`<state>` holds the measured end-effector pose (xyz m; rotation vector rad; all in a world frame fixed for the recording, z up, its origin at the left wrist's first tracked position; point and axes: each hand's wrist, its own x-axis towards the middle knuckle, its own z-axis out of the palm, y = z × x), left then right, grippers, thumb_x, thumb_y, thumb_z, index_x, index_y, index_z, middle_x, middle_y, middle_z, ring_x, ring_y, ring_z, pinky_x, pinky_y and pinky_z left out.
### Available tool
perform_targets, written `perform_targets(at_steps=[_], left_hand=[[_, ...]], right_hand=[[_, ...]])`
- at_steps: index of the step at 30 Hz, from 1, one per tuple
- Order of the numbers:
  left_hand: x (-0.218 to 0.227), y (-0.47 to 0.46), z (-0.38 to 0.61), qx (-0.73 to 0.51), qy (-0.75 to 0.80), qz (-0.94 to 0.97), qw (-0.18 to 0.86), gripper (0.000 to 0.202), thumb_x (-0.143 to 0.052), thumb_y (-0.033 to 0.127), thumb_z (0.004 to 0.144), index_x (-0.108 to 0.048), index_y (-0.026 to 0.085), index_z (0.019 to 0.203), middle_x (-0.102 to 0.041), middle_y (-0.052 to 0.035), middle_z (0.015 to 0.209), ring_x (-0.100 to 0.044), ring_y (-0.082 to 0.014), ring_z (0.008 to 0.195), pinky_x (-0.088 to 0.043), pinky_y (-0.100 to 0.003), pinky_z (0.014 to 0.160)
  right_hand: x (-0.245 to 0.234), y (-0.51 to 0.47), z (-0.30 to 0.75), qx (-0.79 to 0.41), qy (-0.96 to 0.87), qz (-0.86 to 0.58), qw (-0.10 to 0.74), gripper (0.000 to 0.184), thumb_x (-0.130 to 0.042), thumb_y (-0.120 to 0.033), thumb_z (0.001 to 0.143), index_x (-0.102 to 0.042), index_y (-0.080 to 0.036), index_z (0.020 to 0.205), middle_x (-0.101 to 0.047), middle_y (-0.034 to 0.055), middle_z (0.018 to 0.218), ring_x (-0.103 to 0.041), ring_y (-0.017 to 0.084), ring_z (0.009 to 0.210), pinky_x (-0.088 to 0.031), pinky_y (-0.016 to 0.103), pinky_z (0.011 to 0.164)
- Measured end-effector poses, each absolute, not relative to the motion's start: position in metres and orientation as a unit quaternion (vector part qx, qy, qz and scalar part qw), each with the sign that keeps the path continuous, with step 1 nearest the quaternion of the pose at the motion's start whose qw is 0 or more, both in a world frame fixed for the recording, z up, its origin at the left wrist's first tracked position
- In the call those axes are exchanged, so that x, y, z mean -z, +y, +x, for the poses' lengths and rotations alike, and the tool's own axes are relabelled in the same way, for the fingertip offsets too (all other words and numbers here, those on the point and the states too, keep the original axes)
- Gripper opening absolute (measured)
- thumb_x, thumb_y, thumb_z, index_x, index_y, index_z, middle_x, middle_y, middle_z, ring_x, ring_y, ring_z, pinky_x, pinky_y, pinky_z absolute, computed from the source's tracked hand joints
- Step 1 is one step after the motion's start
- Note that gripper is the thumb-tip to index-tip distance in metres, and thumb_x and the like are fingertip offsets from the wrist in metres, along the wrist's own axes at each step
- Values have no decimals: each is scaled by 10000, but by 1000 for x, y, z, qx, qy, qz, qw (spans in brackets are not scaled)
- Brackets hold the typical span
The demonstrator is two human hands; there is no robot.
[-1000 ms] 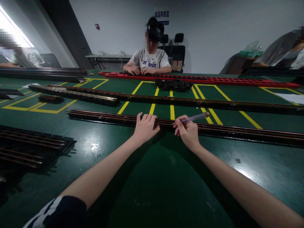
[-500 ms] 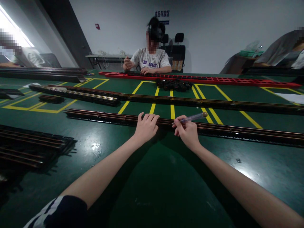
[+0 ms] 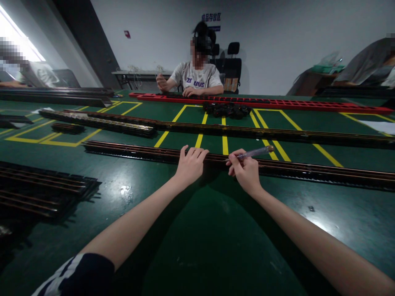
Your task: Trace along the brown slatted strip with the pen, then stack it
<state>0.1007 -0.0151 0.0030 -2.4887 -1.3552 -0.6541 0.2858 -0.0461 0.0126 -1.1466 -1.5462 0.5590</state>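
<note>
A long dark rail with copper strips [image 3: 308,169] lies across the green table in front of me. My left hand [image 3: 190,165] rests on it, fingers stretched flat over the top. My right hand [image 3: 245,170] is just to the right, fingers pinched round a clear-handled screwdriver [image 3: 256,152] held like a pen. Its tip points left, down at the rail between my hands.
More long dark rails [image 3: 277,133] lie further back, and a stack of them [image 3: 40,193] sits at the near left. A red slotted rail [image 3: 277,105] and a pile of small black parts [image 3: 226,109] lie before a seated person [image 3: 196,76] opposite. The green table [image 3: 191,230] bears yellow lines.
My hands have barely shifted on the rail. The person opposite has lifted one hand off the red rail.
</note>
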Motion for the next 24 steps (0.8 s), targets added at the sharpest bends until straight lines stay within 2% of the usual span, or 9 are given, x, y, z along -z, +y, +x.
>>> perform_targets(at_steps=[7, 24], left_hand=[[-2, -14, 99, 221, -453, -857, 111, 436, -364, 74, 840, -562, 180, 1214, -625, -78, 1188, -539, -226, 1123, -281, -463, 1052], [-6, -15, 99, 228, -441, -861, 110, 450, -381, 21, 809, -592, 177, 1175, -631, -68, 1185, -546, -223, 1118, -295, -466, 1038]], right_hand=[[-14, -46, 285, -253, -665, -471, 522, 278, -516, -416, 876, -541, -164, 761, -623, 26, 641, -554, 94, 400, -424, 202, 363], [-11, -46, 286, -224, -654, -475, 545, 258, -505, -392, 887, -521, -170, 757, -610, 16, 627, -549, 90, 400, -428, 201, 367]])
